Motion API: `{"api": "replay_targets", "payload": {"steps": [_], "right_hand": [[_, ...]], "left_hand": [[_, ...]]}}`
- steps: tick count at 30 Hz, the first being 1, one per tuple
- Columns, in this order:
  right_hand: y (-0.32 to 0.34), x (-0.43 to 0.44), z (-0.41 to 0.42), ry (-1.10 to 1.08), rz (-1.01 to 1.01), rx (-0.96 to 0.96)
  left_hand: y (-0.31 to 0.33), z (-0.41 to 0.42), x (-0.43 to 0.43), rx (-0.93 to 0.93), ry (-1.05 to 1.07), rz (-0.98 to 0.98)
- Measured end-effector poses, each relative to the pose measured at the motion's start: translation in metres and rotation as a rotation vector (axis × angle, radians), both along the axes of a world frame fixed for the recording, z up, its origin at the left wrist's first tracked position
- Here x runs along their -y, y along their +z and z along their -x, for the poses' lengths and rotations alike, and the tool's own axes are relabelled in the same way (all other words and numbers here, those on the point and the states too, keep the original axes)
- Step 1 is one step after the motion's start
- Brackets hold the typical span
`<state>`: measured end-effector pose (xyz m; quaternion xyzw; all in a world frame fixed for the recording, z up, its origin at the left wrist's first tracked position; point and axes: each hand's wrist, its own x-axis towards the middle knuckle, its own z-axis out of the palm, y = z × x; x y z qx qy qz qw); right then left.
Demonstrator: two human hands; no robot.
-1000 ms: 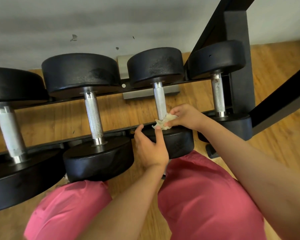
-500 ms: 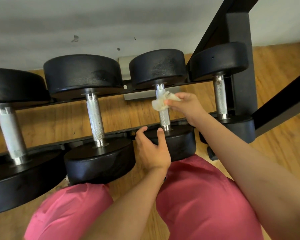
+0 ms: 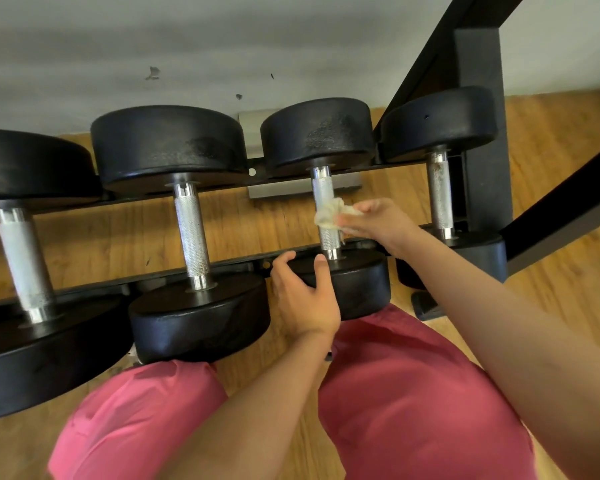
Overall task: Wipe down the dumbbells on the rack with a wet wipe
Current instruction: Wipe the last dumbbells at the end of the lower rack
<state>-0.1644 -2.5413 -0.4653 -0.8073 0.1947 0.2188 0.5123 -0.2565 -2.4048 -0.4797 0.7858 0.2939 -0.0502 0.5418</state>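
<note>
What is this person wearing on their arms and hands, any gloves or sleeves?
No gloves: left hand and right hand are bare, no rings or watch visible. No sleeves reach the forearms. Rose-pink clothing covers the legs below.

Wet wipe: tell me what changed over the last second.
The right hand, pinching the wet wipe, slid it along the dumbbell handle from the near end up toward the far head, then back to the middle. The left hand kept gripping the near head; the other dumbbells stayed put.
</note>
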Motion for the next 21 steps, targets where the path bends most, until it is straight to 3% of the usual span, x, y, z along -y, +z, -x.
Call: {"api": "replay_targets", "payload": {"steps": [3, 9, 17, 21], "right_hand": [[-0.002, 0.005, 0.014, 0.139, 0.069, -0.075], [-0.004, -0.015, 0.01, 0.314, 0.273, -0.044], [-0.006, 0.003, 0.018, 0.113, 0.181, 0.05], [0.02, -0.001, 0.028, 0.026, -0.032, 0.14]], "left_hand": [[-0.001, 0.0, 0.0, 0.01, -0.004, -0.013], [-0.002, 0.0, 0.0, 0.021, 0.006, -0.012], [-0.002, 0.0, -0.001, 0.023, -0.009, -0.015], [0.002, -0.003, -0.005, -0.061, -0.073, 0.057]]}}
